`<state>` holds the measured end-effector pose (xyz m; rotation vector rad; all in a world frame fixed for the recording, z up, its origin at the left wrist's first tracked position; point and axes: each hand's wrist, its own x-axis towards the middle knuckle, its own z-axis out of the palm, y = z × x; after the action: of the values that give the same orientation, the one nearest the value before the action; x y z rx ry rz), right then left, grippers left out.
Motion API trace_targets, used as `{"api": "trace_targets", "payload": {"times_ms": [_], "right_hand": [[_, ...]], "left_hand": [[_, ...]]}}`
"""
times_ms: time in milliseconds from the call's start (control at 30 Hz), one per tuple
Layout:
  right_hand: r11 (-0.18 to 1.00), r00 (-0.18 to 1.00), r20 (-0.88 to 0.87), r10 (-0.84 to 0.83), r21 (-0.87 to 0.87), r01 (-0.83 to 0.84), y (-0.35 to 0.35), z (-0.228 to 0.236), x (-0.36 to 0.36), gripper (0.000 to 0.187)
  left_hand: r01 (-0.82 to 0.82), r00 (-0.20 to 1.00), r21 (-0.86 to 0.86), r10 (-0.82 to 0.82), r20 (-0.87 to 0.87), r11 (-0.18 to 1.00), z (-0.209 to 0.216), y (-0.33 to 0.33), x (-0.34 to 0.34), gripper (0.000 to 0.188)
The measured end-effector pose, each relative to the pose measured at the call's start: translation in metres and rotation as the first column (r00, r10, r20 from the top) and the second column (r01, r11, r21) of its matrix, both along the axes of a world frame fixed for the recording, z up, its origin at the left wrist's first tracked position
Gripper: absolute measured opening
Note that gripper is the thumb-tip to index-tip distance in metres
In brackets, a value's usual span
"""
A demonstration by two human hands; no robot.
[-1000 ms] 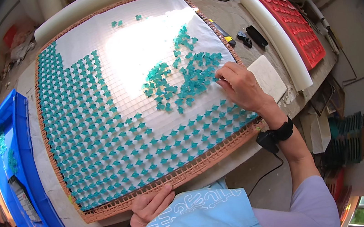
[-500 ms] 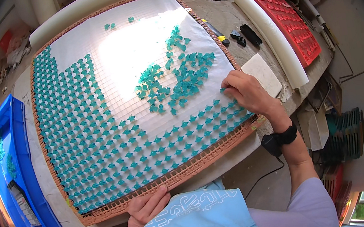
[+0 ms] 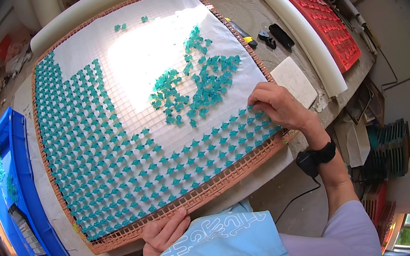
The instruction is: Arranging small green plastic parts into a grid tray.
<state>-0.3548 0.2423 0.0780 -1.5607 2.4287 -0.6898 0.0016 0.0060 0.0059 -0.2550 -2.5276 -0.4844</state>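
Observation:
A large brown lattice tray (image 3: 213,189) lies before me, lined with a white sheet (image 3: 76,33) marked with a grid. Small teal flower-like pieces (image 3: 83,144) stand in rows along its left and near sides. A loose heap of the same pieces (image 3: 214,77) lies right of the middle. My right hand (image 3: 279,107) is at the right end of the near rows, thumb and finger pinched at a teal piece its fingers mostly hide. My left hand (image 3: 166,232) is closed at the tray's near rim, fingers together and bent, partly behind a light blue cloth (image 3: 220,240).
A blue bin (image 3: 28,203) with teal bits stands at the left. To the right are a white tile (image 3: 294,82), a yellow-black cutter (image 3: 242,34), a black case (image 3: 281,37), a white roll (image 3: 308,44) and a red tray (image 3: 324,29). Another white roll (image 3: 96,10) lies behind.
My right hand has shifted very slightly, its pinched fingertips staying by the end of the near rows. The left hand keeps its place at the rim. The view has tilted a little.

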Motion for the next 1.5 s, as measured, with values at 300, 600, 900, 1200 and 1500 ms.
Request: {"api": "trace_targets", "payload": {"times_ms": [300,600,900,1200,1500], "right_hand": [[0.998,1.000,0.026,-0.004,0.061,0.003,-0.007,0.008,0.000,0.017],[0.993,0.976,-0.181,-0.120,-0.040,0.114,-0.054,-0.016,-0.017,0.017],[0.964,0.936,-0.264,-0.234,-0.187,0.189,-0.031,-0.015,-0.014,0.015],[0.984,0.961,-0.211,-0.177,-0.042,0.172,-0.006,-0.005,-0.002,0.020],[0.974,0.972,-0.068,-0.226,-0.019,0.225,0.001,-0.006,-0.006,0.014]], "left_hand": [[0.023,1.000,-0.007,-0.023,0.013,1.000,0.001,-0.003,0.000,0.020],[0.022,1.000,0.015,-0.022,0.004,1.000,0.003,-0.002,-0.003,0.019],[0.032,0.999,0.002,-0.032,-0.005,0.999,0.005,-0.004,-0.003,0.020],[0.023,1.000,-0.005,-0.023,0.007,1.000,0.003,-0.002,-0.002,0.021],[0.006,1.000,0.008,-0.006,0.002,1.000,0.002,0.000,-0.001,0.021]]}}
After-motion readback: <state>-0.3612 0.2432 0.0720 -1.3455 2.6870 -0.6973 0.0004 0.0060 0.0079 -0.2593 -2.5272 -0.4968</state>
